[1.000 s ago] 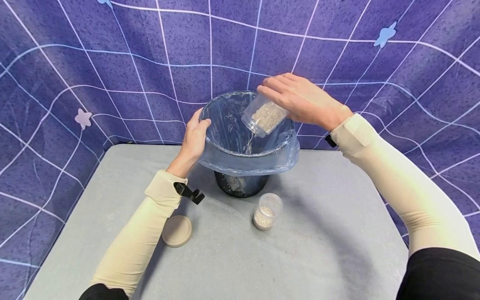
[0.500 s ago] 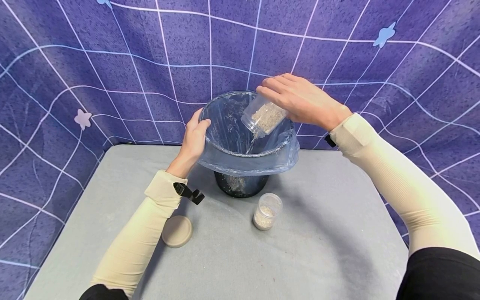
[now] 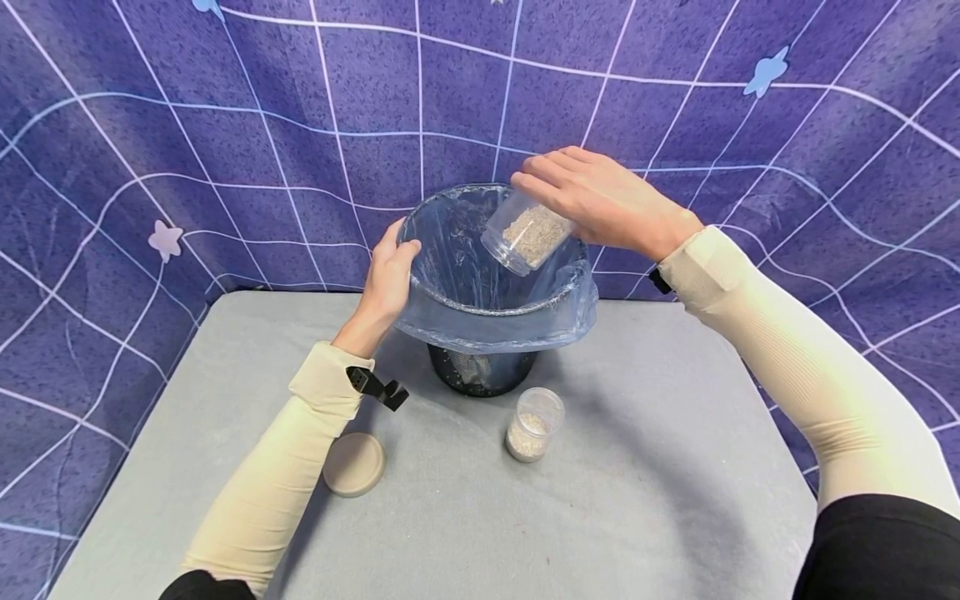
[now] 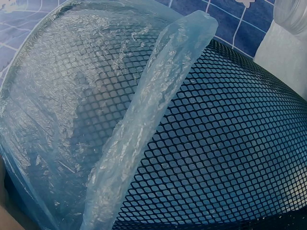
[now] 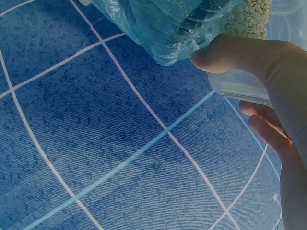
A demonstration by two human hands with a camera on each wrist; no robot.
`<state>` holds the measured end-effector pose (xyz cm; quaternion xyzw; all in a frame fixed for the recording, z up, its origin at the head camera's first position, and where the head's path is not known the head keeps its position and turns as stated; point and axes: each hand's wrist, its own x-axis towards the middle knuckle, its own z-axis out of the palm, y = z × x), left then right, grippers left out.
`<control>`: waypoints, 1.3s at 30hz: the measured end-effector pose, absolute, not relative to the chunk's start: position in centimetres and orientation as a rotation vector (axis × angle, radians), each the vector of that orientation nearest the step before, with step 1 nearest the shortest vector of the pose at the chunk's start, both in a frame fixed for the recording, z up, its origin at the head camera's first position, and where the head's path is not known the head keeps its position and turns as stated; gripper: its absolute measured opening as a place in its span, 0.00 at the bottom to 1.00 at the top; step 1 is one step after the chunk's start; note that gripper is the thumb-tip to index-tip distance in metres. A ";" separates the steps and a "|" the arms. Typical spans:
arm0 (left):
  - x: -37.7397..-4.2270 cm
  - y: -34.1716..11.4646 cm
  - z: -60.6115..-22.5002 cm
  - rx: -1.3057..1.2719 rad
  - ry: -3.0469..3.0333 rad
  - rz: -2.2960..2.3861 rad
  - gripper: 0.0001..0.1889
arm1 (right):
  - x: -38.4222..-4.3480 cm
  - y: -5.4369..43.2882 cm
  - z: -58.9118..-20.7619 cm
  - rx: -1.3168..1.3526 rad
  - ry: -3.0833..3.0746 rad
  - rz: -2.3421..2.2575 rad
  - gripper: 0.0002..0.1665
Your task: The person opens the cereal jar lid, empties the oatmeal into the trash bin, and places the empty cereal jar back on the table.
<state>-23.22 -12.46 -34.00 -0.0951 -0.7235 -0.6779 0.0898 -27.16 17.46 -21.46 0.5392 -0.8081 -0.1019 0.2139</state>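
Observation:
My left hand (image 3: 387,279) grips the left rim of a black mesh wastebasket (image 3: 483,372), its thumb over the inner edge. A blue bin liner (image 3: 495,332) lines the basket and folds down outside; the left wrist view shows the crinkled liner (image 4: 139,124) over the mesh. Above the opening, my right hand (image 3: 611,204) holds a clear plastic jar (image 3: 538,236) tilted, mouth down and to the left. Beige flakes fill much of that jar. In the right wrist view, thumb and fingers wrap round the jar (image 5: 242,86). The basket's bottom is hidden.
A second clear jar (image 3: 533,427), partly filled with pale flakes, stands upright in front of the wastebasket. A round beige lid (image 3: 354,464) lies flat beside my left forearm. Behind the grey table (image 3: 637,517) hangs a purple gridded curtain (image 3: 300,167).
A thin stream of flakes fell from the tilted jar's mouth in the earlier frames; now it is hardly visible. Both hands, the wastebasket and the things on the table stay in place.

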 end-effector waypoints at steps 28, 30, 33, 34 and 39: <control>-23.2 -12.4 -34.0 -0.299 -2.122 -2.061 0.29 | -27.1 17.5 -21.4 1.501 -2.235 -0.302 0.43; -23.2 -12.4 -34.0 -0.298 -2.114 -2.063 0.29 | -27.1 17.4 -21.3 1.503 -2.233 -0.304 0.43; -23.1 -12.4 -34.0 -0.296 -2.104 -2.070 0.29 | -27.2 17.3 -21.2 1.504 -2.229 -0.308 0.43; -23.1 -12.4 -34.0 -0.295 -2.104 -2.071 0.29 | -27.2 17.3 -21.2 1.503 -2.228 -0.309 0.42; -23.2 -12.4 -34.0 -0.293 -2.104 -2.073 0.29 | -27.3 17.3 -21.3 1.500 -2.222 -0.306 0.39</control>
